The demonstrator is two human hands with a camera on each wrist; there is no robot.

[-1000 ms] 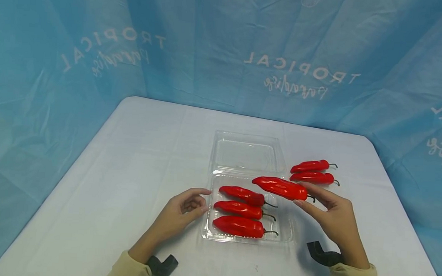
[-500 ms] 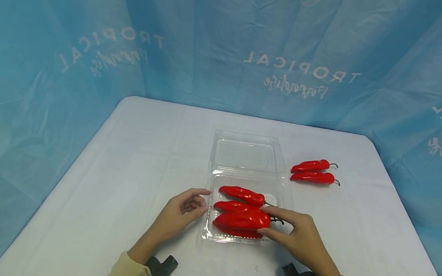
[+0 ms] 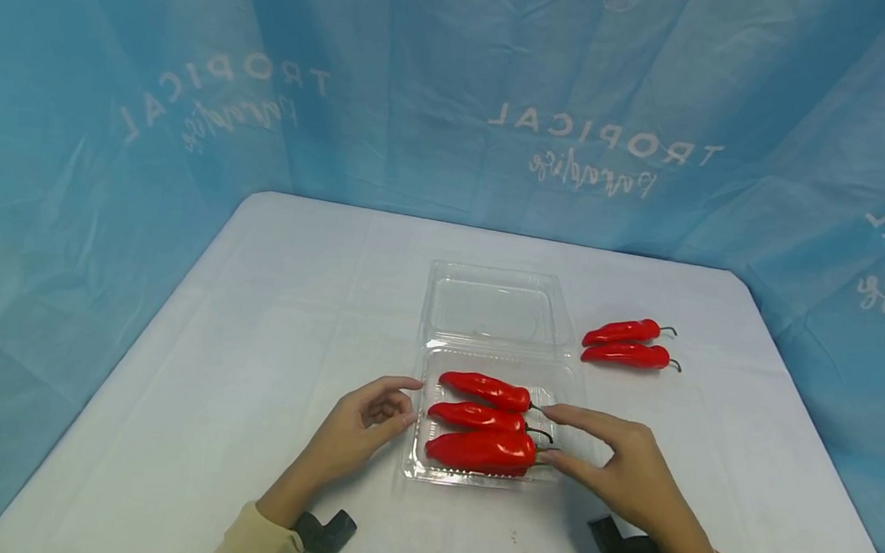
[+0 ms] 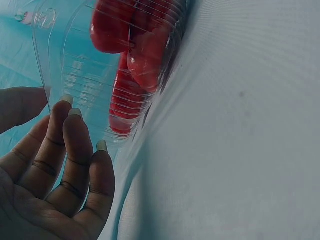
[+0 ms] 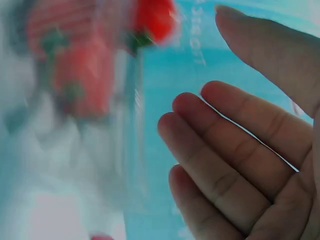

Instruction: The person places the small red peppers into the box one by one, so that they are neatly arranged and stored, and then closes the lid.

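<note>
Right hand (image 3: pixel 623 463): grip apart, nothing held, thumb close to the stem end of the upper red chili pepper (image 3: pixel 482 448), which rests on a lower pepper (image 3: pixel 506 472) in the clear clamshell (image 3: pixel 499 346). Left hand (image 3: pixel 370 420): digits apart at its rim. Risk: a snagged stem could topple the stack.

Clear plastic clamshell container (image 3: pixel 506 361), open, hinged lid (image 3: pixel 490 309) lying back on the far side. Contents: glossy red peppers, stems rightward: far pepper (image 3: pixel 485 389); middle pepper (image 3: pixel 476 416); front pepper (image 3: pixel 478 448), resting over a largely hidden fourth pepper (image 3: pixel 503 471). Loose, right of the lid, side by side: fifth pepper (image 3: pixel 623 332), sixth pepper (image 3: pixel 628 354), stems likewise rightward, tips leftward.
</note>
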